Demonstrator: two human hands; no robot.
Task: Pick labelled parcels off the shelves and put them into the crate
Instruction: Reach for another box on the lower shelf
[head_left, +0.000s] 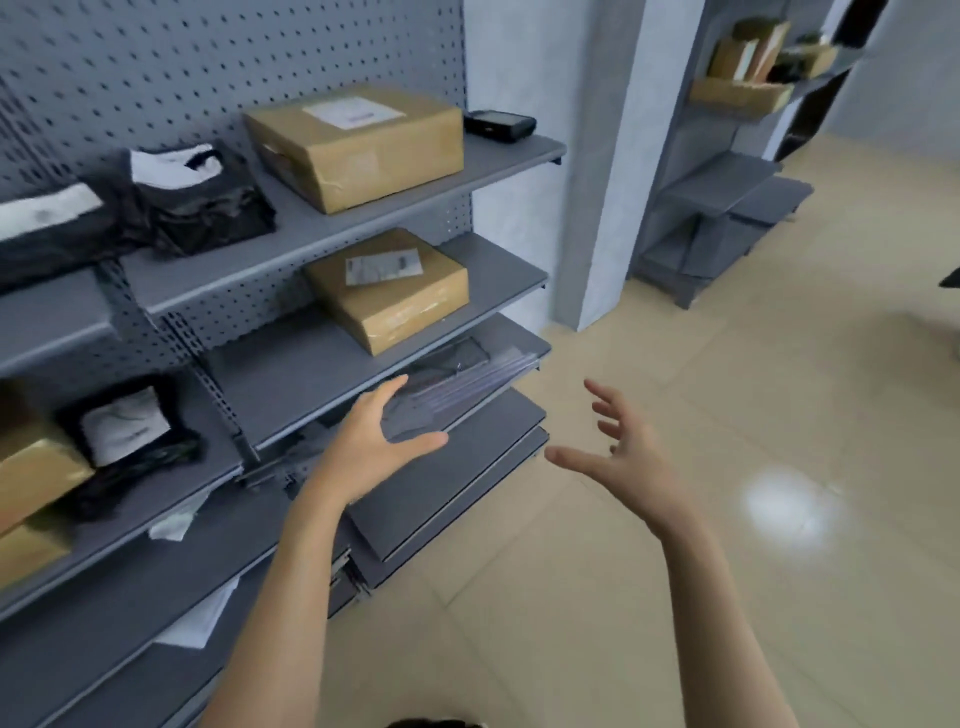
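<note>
A large brown labelled box (358, 145) sits on the upper grey shelf (498, 161). A smaller brown labelled box (389, 288) lies on the shelf below (291, 374). Black plastic parcels with white labels (197, 197) rest to the left of the large box, and another black parcel (130, 431) lies lower left beside brown boxes (31, 467). A clear-wrapped flat packet (462, 379) lies on a lower shelf. My left hand (379, 441) is open, fingers spread, just in front of that packet. My right hand (623, 452) is open in the air over the floor. No crate is in view.
A black handheld device (498, 124) lies at the right end of the upper shelf. A grey pillar (608, 171) stands right of the shelving. Further shelving with brown parcels (748, 67) is at the back right. Beige tiled floor (727, 415) spreads to the right.
</note>
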